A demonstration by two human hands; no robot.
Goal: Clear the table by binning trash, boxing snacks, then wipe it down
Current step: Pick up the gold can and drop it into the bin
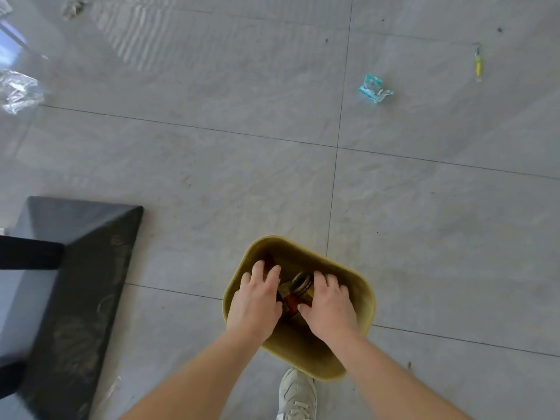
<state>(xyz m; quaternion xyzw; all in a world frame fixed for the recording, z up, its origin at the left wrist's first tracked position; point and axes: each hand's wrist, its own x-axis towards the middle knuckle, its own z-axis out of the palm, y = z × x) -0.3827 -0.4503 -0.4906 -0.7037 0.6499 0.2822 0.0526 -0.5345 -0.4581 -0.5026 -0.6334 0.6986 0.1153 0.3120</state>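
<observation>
Left hand [256, 301]: hung over bin [359, 298], fingers spread, holding nothing.
Right hand [328, 304]: touched can [303, 284] inside bin; grip unclear.
Risk: could have tipped bin if pressed off-centre.

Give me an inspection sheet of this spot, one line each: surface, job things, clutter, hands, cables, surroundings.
Surface: dark table corner at left, mostly out of frame.
Job's things: yellow bin on the floor, a can and other trash inside.
Clutter: teal wrapper and yellow stick on the tiles; clear plastic far left.
Hands: left hand spread over the bin; right hand at the can, grip unclear.
Cables: nothing seen.
Surroundings: grey tiled floor; white shoe by the bin.
</observation>
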